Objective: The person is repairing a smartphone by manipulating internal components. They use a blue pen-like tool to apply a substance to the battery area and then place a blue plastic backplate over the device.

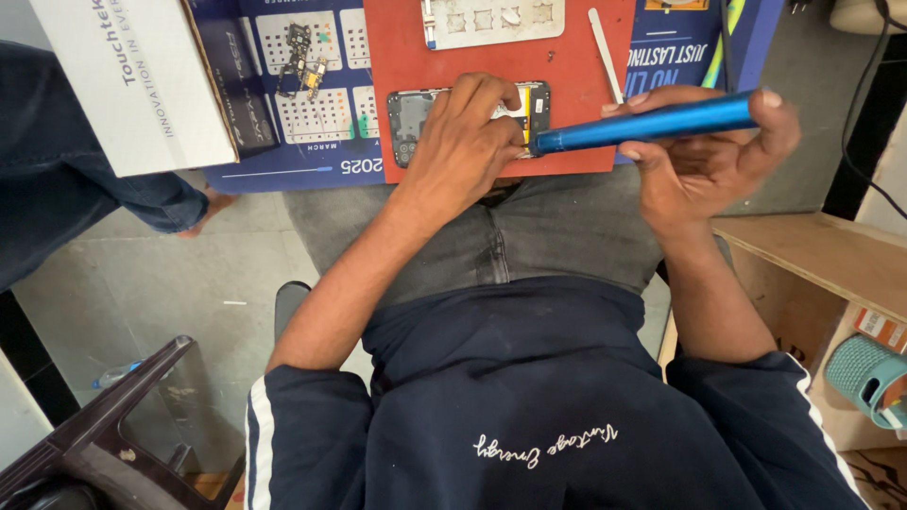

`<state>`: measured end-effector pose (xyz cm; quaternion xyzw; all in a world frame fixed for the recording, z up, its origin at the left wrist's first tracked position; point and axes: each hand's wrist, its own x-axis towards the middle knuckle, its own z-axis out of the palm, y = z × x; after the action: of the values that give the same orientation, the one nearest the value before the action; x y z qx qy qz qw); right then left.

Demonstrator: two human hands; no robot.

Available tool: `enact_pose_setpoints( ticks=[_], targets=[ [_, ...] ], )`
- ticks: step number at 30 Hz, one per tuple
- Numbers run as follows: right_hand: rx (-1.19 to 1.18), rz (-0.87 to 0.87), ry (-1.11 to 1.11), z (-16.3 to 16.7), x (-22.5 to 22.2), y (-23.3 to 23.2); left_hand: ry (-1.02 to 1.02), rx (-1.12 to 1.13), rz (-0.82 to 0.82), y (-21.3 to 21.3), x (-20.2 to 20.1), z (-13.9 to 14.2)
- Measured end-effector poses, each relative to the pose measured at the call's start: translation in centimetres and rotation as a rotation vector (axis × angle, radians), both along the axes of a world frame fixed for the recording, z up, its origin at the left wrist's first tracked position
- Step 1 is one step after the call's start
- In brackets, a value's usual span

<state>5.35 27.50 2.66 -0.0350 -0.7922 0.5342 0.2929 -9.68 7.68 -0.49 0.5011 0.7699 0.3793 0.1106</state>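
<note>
Seated person working on an opened phone with a blue screwdriver over a red mat.

Surface: a red work mat (pixel 567 57) lies on a blue printed calendar sheet (pixel 312 123); grey tiled floor (pixel 142 283) below, a wooden shelf (pixel 822 246) to the person's right. On the mat, the opened phone (pixel 416 118) lies flat, back cover off, partly hidden under the left hand (pixel 463 142), whose fingers press down on it. The right hand (pixel 704 151) is closed around a smooth blue metallic screwdriver (pixel 652 125), tip resting at the phone's edge. Nearby: a white cardboard box (pixel 132 80), a small circuit board (pixel 302 57), a pale screw tray (pixel 491 21), a white plastic pry stick (pixel 605 52).
</note>
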Motion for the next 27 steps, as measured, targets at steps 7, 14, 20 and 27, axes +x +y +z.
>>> enact_pose_setpoints(
  ticks=[7,14,20,27],
  targets=[
    [0.035,0.028,0.026,0.2,-0.4,-0.2,0.022,-0.007,-0.017,0.1,0.1,0.0],
    [0.126,0.035,0.002,0.8,-0.6,0.1,-0.02,0.024,-0.019,0.0,0.0,0.4],
    [0.139,-0.017,0.028,0.8,-2.3,1.9,-0.013,0.071,0.111,-0.9,-0.8,0.6],
    [0.188,0.025,0.002,1.1,-3.6,1.8,0.032,0.037,0.171,-1.3,-1.1,0.2]
  ],
)
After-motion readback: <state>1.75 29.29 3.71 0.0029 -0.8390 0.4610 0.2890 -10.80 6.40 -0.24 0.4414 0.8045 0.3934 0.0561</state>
